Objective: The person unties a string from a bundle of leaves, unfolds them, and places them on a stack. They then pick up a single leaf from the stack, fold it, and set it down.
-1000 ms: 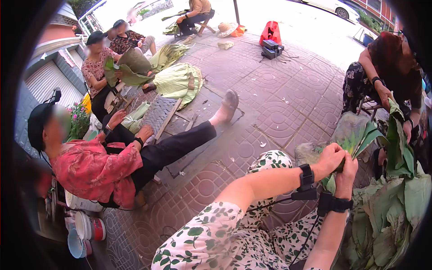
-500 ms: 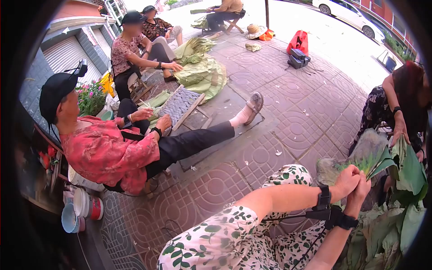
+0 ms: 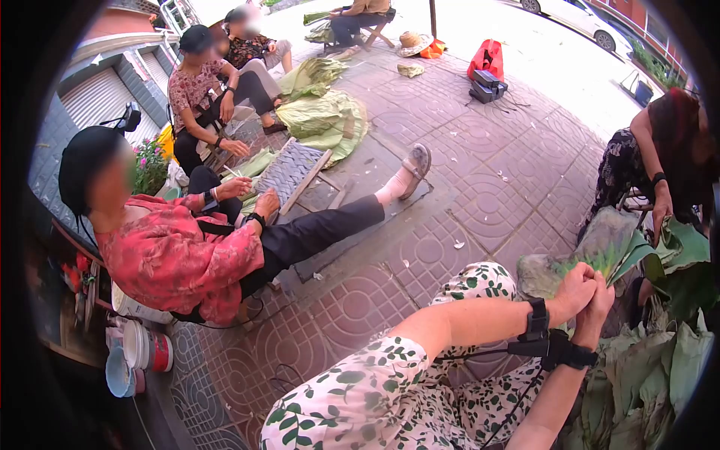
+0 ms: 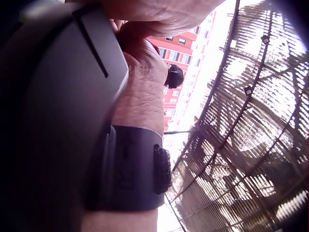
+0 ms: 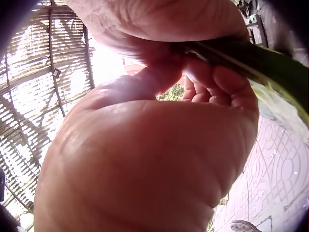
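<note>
My left hand and right hand are pressed close together at the right of the head view, fingers curled at the narrow ends of long green leaves. The leaves fan out beyond the fingers toward the right. In the right wrist view, the right hand has its fingertips bent in, the left hand lies right above, and a dark green leaf runs off to the right. The left wrist view shows little of the grip, mostly the banded right wrist.
Grey stones lie beside my hands, and a pile of wide leaves is below right. A person at right handles leaves. Seated people, a woven stool, buckets and a leaf pile are at left.
Both hands stay together on the leaves while the head view shifts. At right, the other person's large leaf has dropped lower. At left, the seated person has released a leaf and drawn a hand back.
</note>
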`<state>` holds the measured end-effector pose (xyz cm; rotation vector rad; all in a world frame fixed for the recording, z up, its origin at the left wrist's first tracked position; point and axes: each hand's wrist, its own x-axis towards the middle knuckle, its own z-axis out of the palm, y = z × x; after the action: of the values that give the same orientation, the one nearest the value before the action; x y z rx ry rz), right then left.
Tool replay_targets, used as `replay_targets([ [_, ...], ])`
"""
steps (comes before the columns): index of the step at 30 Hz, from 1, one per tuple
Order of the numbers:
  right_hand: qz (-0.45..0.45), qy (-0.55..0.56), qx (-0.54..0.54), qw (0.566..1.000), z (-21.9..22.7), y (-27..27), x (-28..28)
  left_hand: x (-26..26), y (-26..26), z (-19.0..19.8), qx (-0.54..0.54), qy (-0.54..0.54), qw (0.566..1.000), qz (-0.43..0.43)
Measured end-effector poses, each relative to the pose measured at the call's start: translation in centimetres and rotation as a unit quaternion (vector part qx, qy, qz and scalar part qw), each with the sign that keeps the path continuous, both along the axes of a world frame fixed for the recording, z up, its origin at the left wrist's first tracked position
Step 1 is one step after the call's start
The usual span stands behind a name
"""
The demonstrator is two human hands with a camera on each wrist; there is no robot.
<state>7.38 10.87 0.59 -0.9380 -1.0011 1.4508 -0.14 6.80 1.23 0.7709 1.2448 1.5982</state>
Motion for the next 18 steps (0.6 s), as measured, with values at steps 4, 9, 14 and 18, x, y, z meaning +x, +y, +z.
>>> replay_targets([
  [4,-0.009,-0.010,-0.002,1.000,-0.1,0.0,0.0,-0.1,-0.2,0.2,0.007,0.014,1.000,0.006],
  [9,-0.011,-0.011,0.006,1.000,0.2,-0.1,0.0,0.0,-0.3,0.5,0.014,0.020,1.000,0.010],
  [14,-0.021,-0.009,0.014,1.000,0.3,-0.3,-0.2,0.0,-0.5,0.6,0.012,0.026,1.000,0.009],
  [18,-0.020,-0.001,0.009,1.000,-0.4,0.2,0.0,0.0,-0.5,0.6,0.006,0.029,0.999,0.011],
])
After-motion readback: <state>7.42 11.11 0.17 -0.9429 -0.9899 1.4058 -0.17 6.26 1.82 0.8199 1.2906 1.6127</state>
